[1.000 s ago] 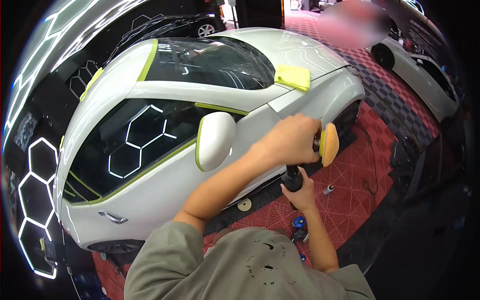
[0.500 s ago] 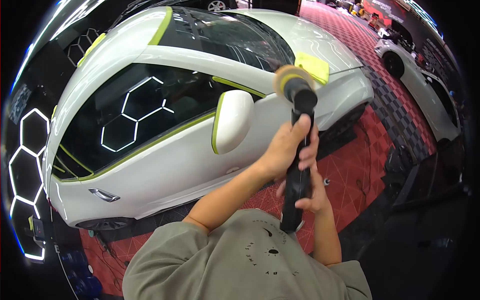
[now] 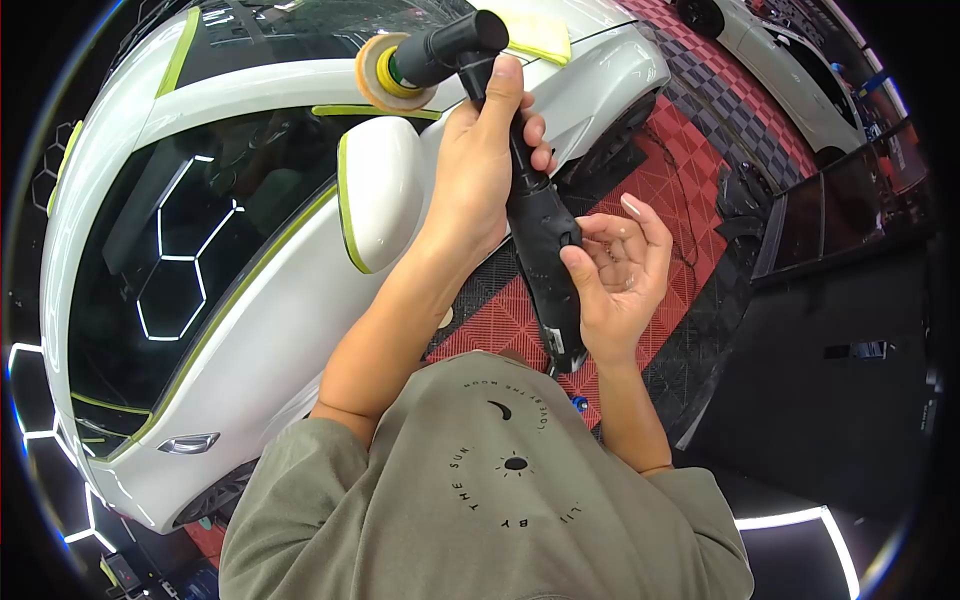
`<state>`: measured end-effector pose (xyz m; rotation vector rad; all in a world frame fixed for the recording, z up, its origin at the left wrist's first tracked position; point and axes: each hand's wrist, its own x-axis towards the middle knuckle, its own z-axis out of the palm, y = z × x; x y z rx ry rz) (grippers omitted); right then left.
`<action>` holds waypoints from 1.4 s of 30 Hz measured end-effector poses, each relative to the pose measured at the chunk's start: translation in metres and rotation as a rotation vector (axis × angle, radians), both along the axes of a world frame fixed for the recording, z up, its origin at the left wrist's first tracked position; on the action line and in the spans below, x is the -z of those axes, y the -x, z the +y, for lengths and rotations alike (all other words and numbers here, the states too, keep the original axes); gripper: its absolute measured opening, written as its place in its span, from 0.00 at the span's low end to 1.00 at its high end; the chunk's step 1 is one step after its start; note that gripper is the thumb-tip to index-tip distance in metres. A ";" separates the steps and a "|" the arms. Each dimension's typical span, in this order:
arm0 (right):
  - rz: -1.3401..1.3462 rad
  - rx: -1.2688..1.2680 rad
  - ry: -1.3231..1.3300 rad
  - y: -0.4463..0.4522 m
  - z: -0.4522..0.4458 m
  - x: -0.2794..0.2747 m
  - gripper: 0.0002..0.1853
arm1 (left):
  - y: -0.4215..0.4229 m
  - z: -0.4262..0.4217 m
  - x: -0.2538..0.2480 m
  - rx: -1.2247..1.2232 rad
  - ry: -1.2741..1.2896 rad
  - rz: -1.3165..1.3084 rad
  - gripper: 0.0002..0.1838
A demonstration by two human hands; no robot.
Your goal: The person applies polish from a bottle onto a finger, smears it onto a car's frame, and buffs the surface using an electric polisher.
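My left hand (image 3: pixel 480 165) is wrapped round the neck of a black handheld polisher (image 3: pixel 545 250), just below its angled head. The round tan pad (image 3: pixel 381 72) of the polisher faces left, above the white side mirror (image 3: pixel 385 195). At the lower body of the tool is my right hand (image 3: pixel 625 270), its thumb and index finger touching the side near a small switch or button, the other fingers curled loosely. Green masking tape (image 3: pixel 375 112) edges the window and mirror of the white car (image 3: pixel 270 345).
A yellow-green cloth (image 3: pixel 538 35) lies on the car near the windshield. Red and black floor tiles (image 3: pixel 690 160) lie beyond the tool. Another light-coloured car (image 3: pixel 790 75) stands at the upper right, and a dark panel (image 3: pixel 800 370) stands at the right.
The polisher has come up and left in view, its pad now turned to the left. My right hand has shifted from gripping the lower body to touching its side. The view has moved too.
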<state>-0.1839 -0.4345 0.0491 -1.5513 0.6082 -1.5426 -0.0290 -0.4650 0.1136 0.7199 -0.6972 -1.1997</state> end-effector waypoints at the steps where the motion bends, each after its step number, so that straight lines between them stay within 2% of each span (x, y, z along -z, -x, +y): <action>1: 0.012 0.015 -0.005 -0.001 -0.001 0.000 0.33 | 0.000 0.000 0.000 0.002 0.021 -0.008 0.27; 9: -0.031 -0.014 -0.011 -0.006 -0.001 0.002 0.32 | -0.004 -0.003 0.004 -0.047 0.083 -0.036 0.29; 12: -0.063 -0.016 -0.092 -0.009 0.003 0.001 0.32 | -0.004 -0.001 0.003 -0.079 0.106 -0.075 0.28; 14: -0.068 0.059 -0.007 -0.012 0.002 0.005 0.32 | -0.004 -0.001 0.003 -0.109 0.126 -0.076 0.28; 21: -0.060 -0.039 -0.087 -0.005 -0.001 0.006 0.32 | -0.002 0.001 0.001 -0.126 0.118 -0.073 0.27; 27: -0.171 -0.146 -0.212 -0.004 -0.005 0.007 0.30 | -0.003 0.002 0.004 -0.175 0.132 -0.079 0.26; 29: -0.265 -0.239 -0.361 -0.002 -0.005 0.004 0.30 | -0.005 0.001 0.005 -0.156 0.139 -0.078 0.26; 32: -0.258 -0.254 -0.423 -0.004 -0.004 -0.005 0.30 | -0.007 0.003 0.002 -0.155 0.117 -0.059 0.27; 42: -0.193 -0.243 -0.335 -0.013 -0.007 -0.006 0.29 | -0.017 0.002 -0.001 -0.143 0.104 -0.014 0.26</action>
